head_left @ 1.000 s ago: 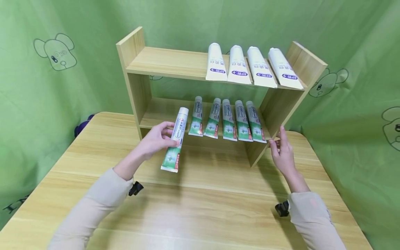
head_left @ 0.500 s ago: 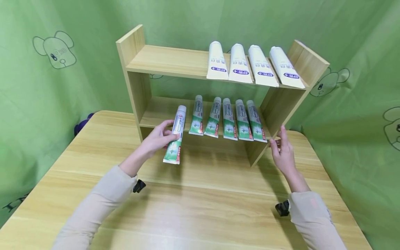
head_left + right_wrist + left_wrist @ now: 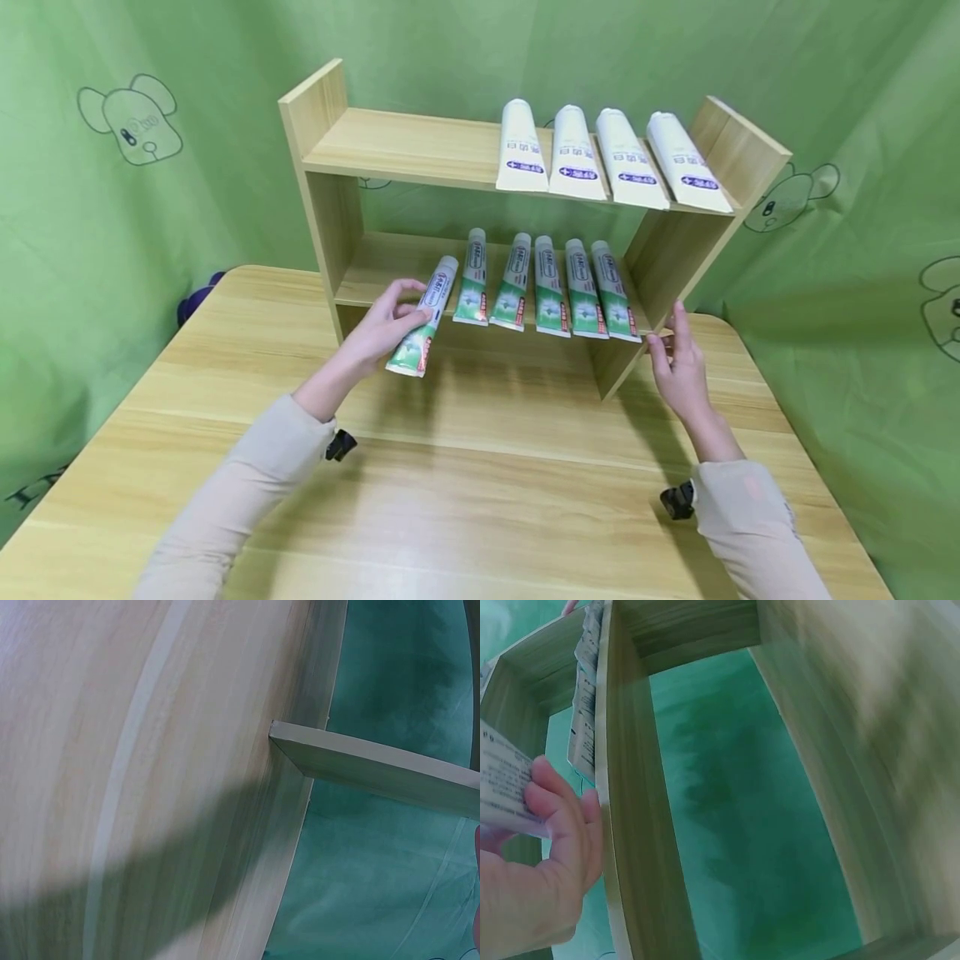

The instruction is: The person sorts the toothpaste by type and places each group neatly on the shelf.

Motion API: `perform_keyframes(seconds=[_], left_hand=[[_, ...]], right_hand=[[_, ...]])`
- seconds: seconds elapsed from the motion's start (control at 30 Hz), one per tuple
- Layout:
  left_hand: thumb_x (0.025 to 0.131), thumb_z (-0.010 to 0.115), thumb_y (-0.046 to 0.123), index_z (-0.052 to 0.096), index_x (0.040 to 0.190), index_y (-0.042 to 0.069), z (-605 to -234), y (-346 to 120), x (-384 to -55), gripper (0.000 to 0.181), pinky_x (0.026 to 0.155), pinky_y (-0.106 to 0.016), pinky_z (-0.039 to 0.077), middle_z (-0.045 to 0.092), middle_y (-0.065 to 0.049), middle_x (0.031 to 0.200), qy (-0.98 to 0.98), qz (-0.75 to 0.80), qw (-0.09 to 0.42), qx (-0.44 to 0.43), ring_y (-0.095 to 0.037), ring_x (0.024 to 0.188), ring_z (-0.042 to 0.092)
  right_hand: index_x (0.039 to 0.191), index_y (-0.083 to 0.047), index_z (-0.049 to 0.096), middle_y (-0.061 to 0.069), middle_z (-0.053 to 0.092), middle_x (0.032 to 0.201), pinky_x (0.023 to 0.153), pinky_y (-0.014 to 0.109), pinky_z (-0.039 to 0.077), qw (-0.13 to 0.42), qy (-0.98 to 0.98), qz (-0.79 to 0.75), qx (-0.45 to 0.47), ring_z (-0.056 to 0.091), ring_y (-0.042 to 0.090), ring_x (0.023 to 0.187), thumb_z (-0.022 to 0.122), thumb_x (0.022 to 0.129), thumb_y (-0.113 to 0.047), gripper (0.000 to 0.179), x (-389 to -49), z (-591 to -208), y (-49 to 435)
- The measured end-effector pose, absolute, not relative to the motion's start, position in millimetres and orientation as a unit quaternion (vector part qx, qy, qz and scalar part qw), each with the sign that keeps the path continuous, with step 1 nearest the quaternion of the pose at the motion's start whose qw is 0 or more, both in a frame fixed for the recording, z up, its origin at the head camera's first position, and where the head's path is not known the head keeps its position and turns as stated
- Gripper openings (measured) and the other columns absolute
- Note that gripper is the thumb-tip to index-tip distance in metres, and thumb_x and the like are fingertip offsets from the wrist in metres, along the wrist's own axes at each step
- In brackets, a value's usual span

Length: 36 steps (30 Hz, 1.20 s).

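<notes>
In the head view my left hand point(image 3: 381, 327) pinches a green and white toothpaste tube point(image 3: 425, 321) between thumb and fingers. That tube tilts, cap end up and toward the shelf, at the front of the middle board point(image 3: 367, 287). To its right several matching tubes point(image 3: 512, 287) lie side by side on that board, their flat ends over its front edge. The left wrist view shows the printed side of the held tube point(image 3: 506, 780) in the fingers. My right hand point(image 3: 678, 367) touches the right side panel of the wooden shelf point(image 3: 693, 250) with extended fingers.
Several white tubes point(image 3: 573, 154) lie on the right part of the top board point(image 3: 405, 146). The shelf stands on a wooden table point(image 3: 465, 500). A green curtain point(image 3: 187, 50) surrounds the table, and a purple object point(image 3: 197, 298) shows behind its left edge.
My left hand has moved up and forward toward the middle board with the toothpaste tube, whose cap end now leans further right. My right hand has stayed at the side panel.
</notes>
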<state>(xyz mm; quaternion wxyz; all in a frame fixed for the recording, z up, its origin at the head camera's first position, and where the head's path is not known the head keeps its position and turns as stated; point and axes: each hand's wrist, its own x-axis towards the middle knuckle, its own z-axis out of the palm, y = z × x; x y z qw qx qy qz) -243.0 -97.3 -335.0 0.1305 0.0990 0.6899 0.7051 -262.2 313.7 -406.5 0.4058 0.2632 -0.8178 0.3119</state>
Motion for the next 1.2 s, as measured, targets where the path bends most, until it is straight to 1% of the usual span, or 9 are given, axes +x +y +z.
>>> perform_keyframes(seconds=[0.1,0.2,0.37,0.47,0.63,0.8,0.93,1.07,1.2], left_hand=[[0.088,0.048,-0.001,0.038,0.122,0.006,-336,-100,-241,0.036,0.056,-0.020,0.055,0.044,-0.025,0.120,0.659,0.727,0.162,0.104,-0.015,0.071,0.057],[0.080,0.046,-0.010,0.044,0.117,0.008,-336,-103,-238,0.042,0.062,-0.018,0.052,0.042,-0.016,0.118,0.606,0.758,0.209,0.117,-0.014,0.076,0.054],[0.071,0.043,-0.018,0.038,0.130,0.003,-334,-104,-232,0.063,0.074,-0.020,0.053,0.043,-0.011,0.114,0.561,0.776,0.252,0.140,-0.017,0.090,0.053],[0.072,0.046,-0.020,0.035,0.134,0.000,-334,-102,-230,0.066,0.078,-0.022,0.055,0.046,-0.013,0.112,0.579,0.765,0.247,0.136,-0.019,0.091,0.055],[0.082,0.047,-0.016,0.031,0.138,0.001,-336,-100,-233,0.060,0.082,-0.025,0.056,0.046,-0.018,0.114,0.616,0.743,0.225,0.131,-0.019,0.089,0.059],[0.092,0.045,-0.005,0.032,0.139,0.006,-336,-99,-238,0.050,0.059,-0.019,0.058,0.051,-0.014,0.091,0.677,0.704,0.171,0.133,-0.014,0.061,0.060],[0.093,0.046,0.000,0.035,0.135,0.005,-336,-97,-241,0.044,0.041,-0.017,0.050,0.054,-0.010,0.074,0.729,0.661,0.118,0.133,-0.010,0.045,0.054],[0.093,0.048,0.004,0.036,0.135,0.006,-337,-92,-243,0.043,0.038,-0.017,0.047,0.059,-0.007,0.068,0.749,0.642,0.096,0.135,-0.009,0.043,0.052],[0.091,0.051,0.001,0.039,0.133,0.004,-338,-91,-241,0.043,0.044,-0.016,0.050,0.063,-0.004,0.071,0.727,0.664,0.115,0.134,-0.010,0.048,0.054]], right_hand=[[0.145,-0.013,0.019,0.030,0.055,0.099,0.066,-0.002,0.039,0.404,-0.817,0.315,0.265,0.044,-0.011,0.075,0.051,0.089,0.005,0.067,-262,-407,313],[0.145,-0.013,0.019,0.031,0.055,0.100,0.066,-0.002,0.040,0.403,-0.816,0.319,0.265,0.045,-0.010,0.076,0.051,0.089,0.007,0.068,-262,-407,313],[0.145,-0.013,0.019,0.031,0.055,0.099,0.065,-0.002,0.040,0.405,-0.814,0.319,0.267,0.044,-0.012,0.076,0.051,0.089,0.007,0.068,-262,-407,314],[0.145,-0.012,0.019,0.031,0.055,0.098,0.066,-0.003,0.039,0.406,-0.813,0.319,0.269,0.043,-0.013,0.077,0.051,0.089,0.007,0.067,-262,-408,314],[0.144,-0.008,0.019,0.032,0.055,0.101,0.069,-0.003,0.039,0.403,-0.816,0.320,0.264,0.045,-0.010,0.076,0.051,0.089,0.008,0.066,-261,-407,313],[0.145,-0.010,0.018,0.031,0.055,0.101,0.068,-0.003,0.039,0.402,-0.816,0.320,0.263,0.045,-0.011,0.076,0.051,0.089,0.008,0.067,-261,-406,313],[0.145,-0.012,0.018,0.032,0.055,0.101,0.067,-0.003,0.039,0.401,-0.817,0.320,0.262,0.043,-0.013,0.077,0.051,0.089,0.008,0.068,-261,-407,314],[0.145,-0.011,0.018,0.031,0.055,0.101,0.068,-0.002,0.039,0.400,-0.819,0.320,0.257,0.044,-0.012,0.077,0.051,0.088,0.008,0.068,-261,-406,314],[0.145,-0.011,0.018,0.032,0.055,0.101,0.068,-0.003,0.040,0.399,-0.819,0.320,0.260,0.044,-0.013,0.077,0.051,0.088,0.009,0.069,-261,-406,313]])
